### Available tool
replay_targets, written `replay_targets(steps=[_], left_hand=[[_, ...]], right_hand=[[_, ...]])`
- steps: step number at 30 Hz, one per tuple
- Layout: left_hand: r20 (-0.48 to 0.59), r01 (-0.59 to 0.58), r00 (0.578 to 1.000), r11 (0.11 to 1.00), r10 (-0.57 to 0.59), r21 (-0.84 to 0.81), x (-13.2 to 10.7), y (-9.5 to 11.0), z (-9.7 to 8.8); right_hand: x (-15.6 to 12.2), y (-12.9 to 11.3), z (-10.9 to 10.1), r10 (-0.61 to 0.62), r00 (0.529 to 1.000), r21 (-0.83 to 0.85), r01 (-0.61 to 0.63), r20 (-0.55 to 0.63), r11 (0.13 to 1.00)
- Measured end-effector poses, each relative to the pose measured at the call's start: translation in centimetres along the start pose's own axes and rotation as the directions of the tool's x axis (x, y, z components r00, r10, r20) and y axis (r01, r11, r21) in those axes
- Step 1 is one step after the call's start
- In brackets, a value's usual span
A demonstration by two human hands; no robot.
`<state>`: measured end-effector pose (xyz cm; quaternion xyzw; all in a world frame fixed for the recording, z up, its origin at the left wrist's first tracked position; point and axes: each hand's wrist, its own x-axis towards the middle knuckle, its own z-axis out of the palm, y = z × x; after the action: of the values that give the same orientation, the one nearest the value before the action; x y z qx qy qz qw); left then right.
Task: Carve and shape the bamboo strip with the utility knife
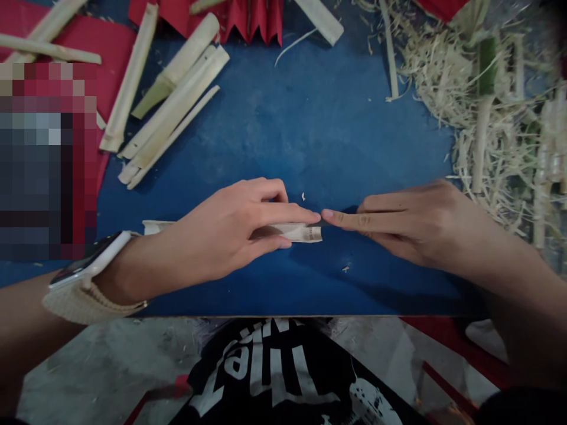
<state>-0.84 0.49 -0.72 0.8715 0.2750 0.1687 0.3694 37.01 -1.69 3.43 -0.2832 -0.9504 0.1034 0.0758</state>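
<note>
On the blue table (283,112) lies a pale split stalk piece (313,234), trough-shaped, running left to right near the front edge. My left hand (234,224), with a watch on its wrist, holds it down, thumb on the near side and index finger along the far side. Part of the piece is hidden under that hand. Just beyond its right end is my right hand (403,224), index finger pointing left and almost meeting the left index fingertip. The right fingers are pressed together, and a thin dark edge shows below the fingertip; what they hold is hidden.
Several pale stalk pieces (177,112) lie at the back left near red folded paper (252,20). Another stalk piece (321,20) is at the back. Heaped shavings (443,82) with more stalks cover the right side. A blurred-out patch (39,165) hides the far left.
</note>
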Motion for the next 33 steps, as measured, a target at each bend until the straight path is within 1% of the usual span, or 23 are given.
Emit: replay_targets(steps=[5,9,13,17,21,24,27,31,33], left_hand=[[0.017,0.027,1.000,1.000,-0.027,-0.010,0.1,0.1,0.0],[0.021,0.031,0.999,1.000,-0.031,-0.002,0.2,0.5,-0.2],[0.042,0.038,0.998,0.999,-0.039,0.020,0.4,0.8,-0.4],[0.039,0.026,0.999,0.999,-0.027,0.024,0.5,0.5,-0.2],[0.027,-0.006,1.000,1.000,0.006,0.016,0.3,0.2,-0.2],[0.059,0.019,0.998,1.000,-0.021,0.023,0.3,0.3,-0.5],[0.095,0.053,0.994,0.998,-0.057,0.046,0.3,0.4,-0.7],[0.084,0.048,0.995,0.997,-0.053,0.057,0.5,0.2,-0.5],[0.077,0.036,0.996,0.997,-0.042,0.072,0.5,0.1,-0.3]], right_hand=[[0.2,-0.2,-0.2,-0.013,1.000,0.020,0.014,-0.007,1.000],[1.0,-0.7,-0.3,-0.030,0.999,0.048,0.032,-0.046,0.998],[1.6,-1.1,-0.1,-0.018,0.999,0.098,0.021,-0.036,0.995],[1.1,-0.7,-0.1,-0.022,0.999,0.054,0.024,-0.046,0.998],[0.3,-0.1,-0.1,-0.020,0.999,0.055,0.022,-0.030,0.998],[0.0,0.1,-0.2,-0.037,0.999,0.019,0.038,-0.033,0.999],[0.0,0.3,-0.4,-0.044,0.998,0.022,0.045,-0.034,0.999],[-0.2,0.8,-0.4,-0.020,0.998,-0.004,0.019,-0.056,1.000],[-0.3,1.0,-0.4,-0.003,0.999,-0.006,0.003,-0.046,1.000]])
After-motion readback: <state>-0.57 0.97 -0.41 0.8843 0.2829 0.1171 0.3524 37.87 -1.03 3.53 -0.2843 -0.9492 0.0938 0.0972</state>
